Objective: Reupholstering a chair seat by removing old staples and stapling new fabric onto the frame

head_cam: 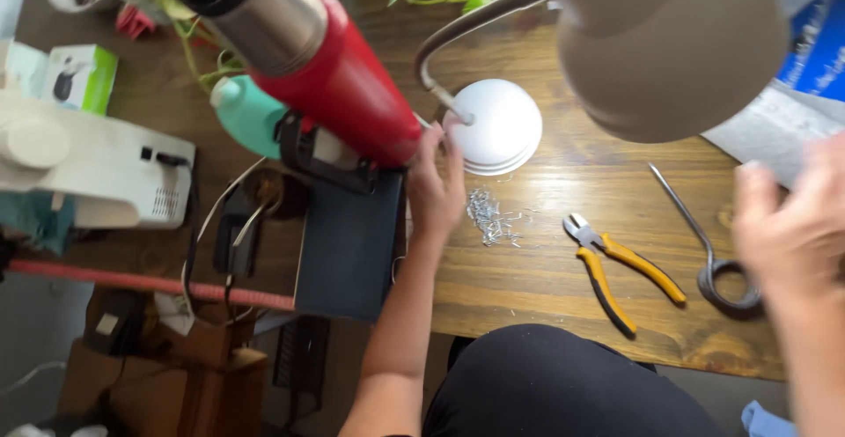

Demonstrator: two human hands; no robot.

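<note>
The left hand (pixel 436 192) is reaching across the wooden tabletop (pixel 546 279) with its fingers loosely spread and holding nothing, its fingertips touching the edge of the white round lamp base (pixel 497 129) and its heel sitting just beside a dark flat block (pixel 350 248) under the red and steel bottle (pixel 308 58). A small heap of silver wire bits (pixel 489 219) is lying just right of that hand, with yellow-handled pliers (pixel 620 270) farther right and a coiled metal rod (pixel 713 257) beyond them. The right hand (pixel 792 226) is hovering blurred at the frame's edge over a sheet of white paper (pixel 775 124), fingers partly curled, and I cannot tell whether it is pinching anything.
</note>
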